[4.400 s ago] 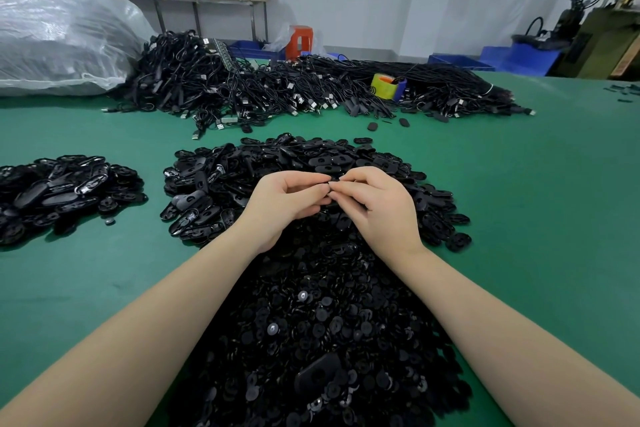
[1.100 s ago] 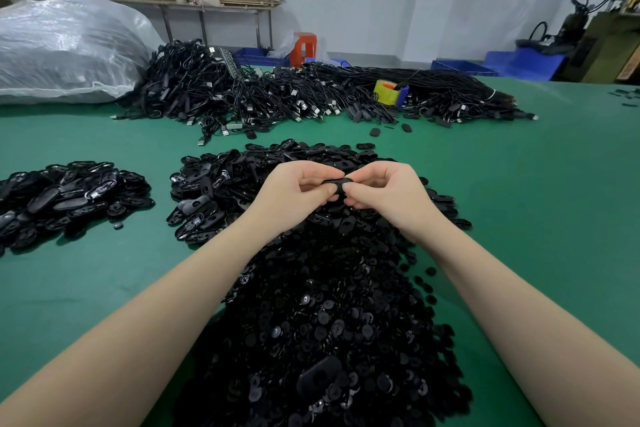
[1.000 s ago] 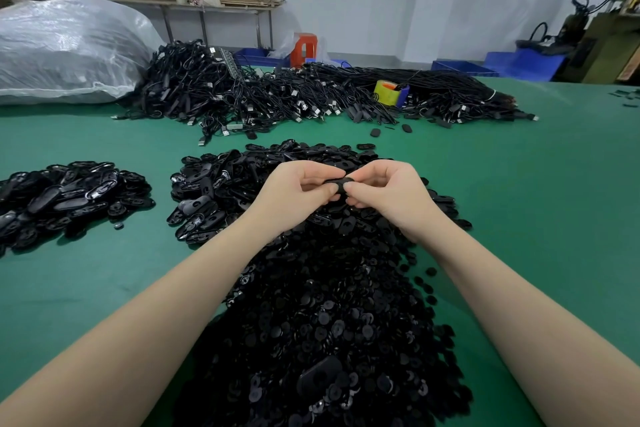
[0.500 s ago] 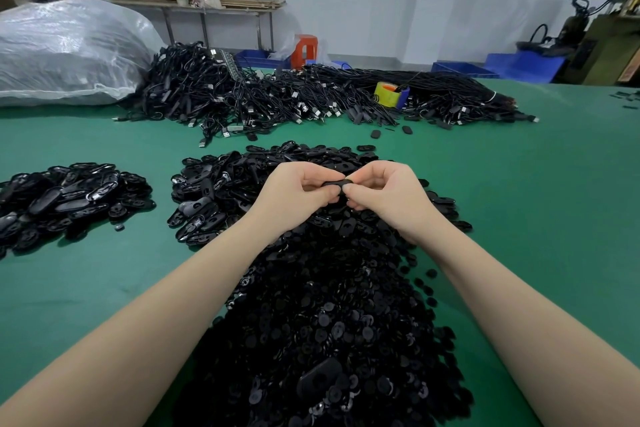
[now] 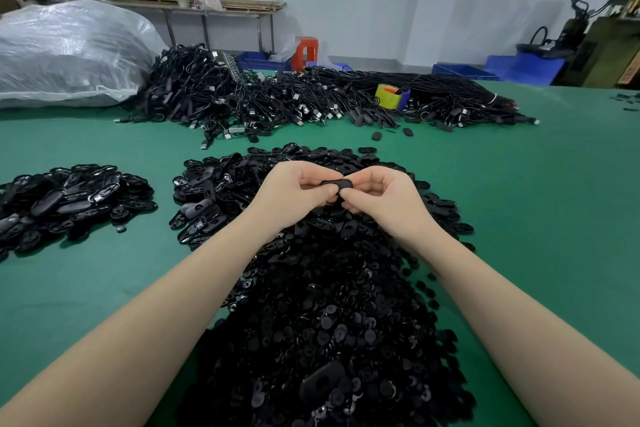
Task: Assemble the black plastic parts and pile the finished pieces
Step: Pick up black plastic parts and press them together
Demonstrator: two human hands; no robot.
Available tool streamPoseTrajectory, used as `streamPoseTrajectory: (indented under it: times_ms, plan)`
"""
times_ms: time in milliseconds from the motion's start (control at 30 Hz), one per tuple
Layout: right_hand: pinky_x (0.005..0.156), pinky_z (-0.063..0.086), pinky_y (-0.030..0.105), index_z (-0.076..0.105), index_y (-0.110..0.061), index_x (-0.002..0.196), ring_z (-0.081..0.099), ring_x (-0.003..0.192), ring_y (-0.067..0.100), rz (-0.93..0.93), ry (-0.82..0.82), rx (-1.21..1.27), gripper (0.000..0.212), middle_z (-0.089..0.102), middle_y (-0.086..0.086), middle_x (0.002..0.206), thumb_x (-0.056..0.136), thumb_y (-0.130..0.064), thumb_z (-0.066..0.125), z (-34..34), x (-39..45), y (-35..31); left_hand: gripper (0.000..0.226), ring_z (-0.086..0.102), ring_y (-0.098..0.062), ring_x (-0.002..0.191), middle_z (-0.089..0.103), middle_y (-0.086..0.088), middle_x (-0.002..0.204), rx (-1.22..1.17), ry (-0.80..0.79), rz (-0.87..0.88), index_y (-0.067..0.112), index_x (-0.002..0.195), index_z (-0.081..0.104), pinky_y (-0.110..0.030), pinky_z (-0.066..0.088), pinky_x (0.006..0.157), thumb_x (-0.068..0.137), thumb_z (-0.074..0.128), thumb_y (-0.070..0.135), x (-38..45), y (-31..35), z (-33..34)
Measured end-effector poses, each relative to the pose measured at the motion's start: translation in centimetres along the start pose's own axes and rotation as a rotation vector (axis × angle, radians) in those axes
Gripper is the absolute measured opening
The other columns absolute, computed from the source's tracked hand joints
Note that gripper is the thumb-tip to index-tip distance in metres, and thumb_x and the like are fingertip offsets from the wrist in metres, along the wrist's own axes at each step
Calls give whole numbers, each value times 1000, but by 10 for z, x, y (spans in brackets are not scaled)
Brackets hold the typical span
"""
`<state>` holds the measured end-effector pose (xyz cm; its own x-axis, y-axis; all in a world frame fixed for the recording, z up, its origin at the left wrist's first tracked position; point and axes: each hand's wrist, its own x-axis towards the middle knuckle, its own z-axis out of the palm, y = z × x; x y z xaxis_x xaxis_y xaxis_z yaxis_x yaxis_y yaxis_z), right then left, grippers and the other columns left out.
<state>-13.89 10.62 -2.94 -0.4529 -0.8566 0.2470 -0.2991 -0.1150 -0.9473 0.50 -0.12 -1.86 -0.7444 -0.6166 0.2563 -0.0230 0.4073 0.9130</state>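
Small black oval part (image 5: 337, 184) held mid-air betw. both hands, just above the big heap of loose black parts (image 5: 325, 315) at centre of the green tabletop (image 5: 540, 218). Left hand (image 5: 294, 194) pinches its left end w/ thumb and curled fingers; right hand (image 5: 377, 198) pinches the right end likewise (fingertips of the two hands nearly touching; whether it's one piece or two, can't tell). Smaller separate pile of black pieces (image 5: 65, 198) lies well apart to the left. Far side: tangled mass of black cables (image 5: 277, 97), yellow tape roll (image 5: 389, 95) sitting among them. Clear plastic sack (image 5: 65, 52) at far left. Blue bins (image 5: 523, 68) and an orange stool (image 5: 304, 52) beyond the tabletop edge.
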Motion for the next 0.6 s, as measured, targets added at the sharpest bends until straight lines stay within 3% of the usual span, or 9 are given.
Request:
streamPoseTrajectory:
  times_ms: [600]
  plan:
    - [67, 56, 21, 72, -10, 92, 72, 72, 15, -28, -7, 20, 8, 76, 6, 80, 87, -3, 70, -3, -1, 1, 34, 74, -7, 84, 77, 11, 88, 11, 36, 7, 40, 88, 73, -22, 59, 79, 90, 68, 6, -1, -1, 3]
